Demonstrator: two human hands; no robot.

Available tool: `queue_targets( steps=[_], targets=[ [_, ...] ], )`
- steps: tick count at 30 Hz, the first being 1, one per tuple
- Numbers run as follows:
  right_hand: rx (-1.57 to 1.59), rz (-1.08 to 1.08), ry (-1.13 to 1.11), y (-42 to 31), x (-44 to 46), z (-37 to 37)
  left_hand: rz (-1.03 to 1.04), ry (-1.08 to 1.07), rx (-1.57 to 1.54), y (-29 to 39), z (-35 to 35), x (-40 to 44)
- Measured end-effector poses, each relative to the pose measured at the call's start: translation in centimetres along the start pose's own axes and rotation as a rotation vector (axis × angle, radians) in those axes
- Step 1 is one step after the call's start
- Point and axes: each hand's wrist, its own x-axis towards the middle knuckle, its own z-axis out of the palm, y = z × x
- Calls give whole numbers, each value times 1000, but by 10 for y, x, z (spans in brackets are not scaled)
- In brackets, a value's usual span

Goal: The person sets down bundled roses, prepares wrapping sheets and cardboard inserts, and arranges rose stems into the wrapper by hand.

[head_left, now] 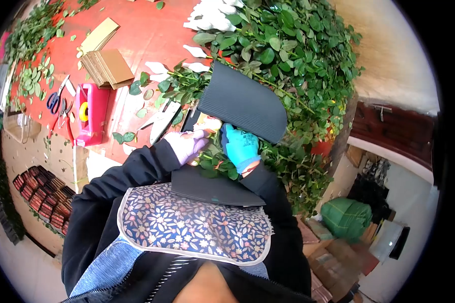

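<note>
My left hand (188,144), in a thin purple glove, is closed with its fingertips on a pale peach rose head (208,124). To its right, my right hand (241,147), in a teal work glove, curls around leafy rose stems (215,157); its fingertips are partly hidden. Above both hands stands a black ribbed flap (242,101), bent over the flowers. A second black flap (215,188) lies below them, against my floral apron (197,222). The rose lies between the two flaps.
Leafy stems (298,55) with white-netted buds (210,15) pile up at right. On the red table (151,30) lie cardboard pieces (106,68), a pink tape dispenser (91,116), scissors (58,96), red-handled pruners (63,118) and a knife-like tool (164,120).
</note>
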Motion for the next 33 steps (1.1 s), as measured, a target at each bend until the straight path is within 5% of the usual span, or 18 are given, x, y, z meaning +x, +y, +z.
queue_targets(
  steps=[4, 10, 15, 25, 32, 33],
  targets=[
    [42, 80, 42, -9, -5, -2, 76, 147, 62, -6, 8, -1],
    [-130, -51, 300, -17, 11, -1, 10, 10, 46, -3, 5, -1],
    [-110, 39, -29, -10, 18, 13, -15, -53, -14, -5, 5, 3],
    [-125, -16, -25, -11, 16, 26, 59, 115, 182, 7, -13, 12],
    [-87, -95, 164, -10, 5, 13, -24, -170, 142, 1, -3, 14],
    [174, -110, -12, -6, 4, -12, -14, -147, 186, -3, 0, 11]
  ],
)
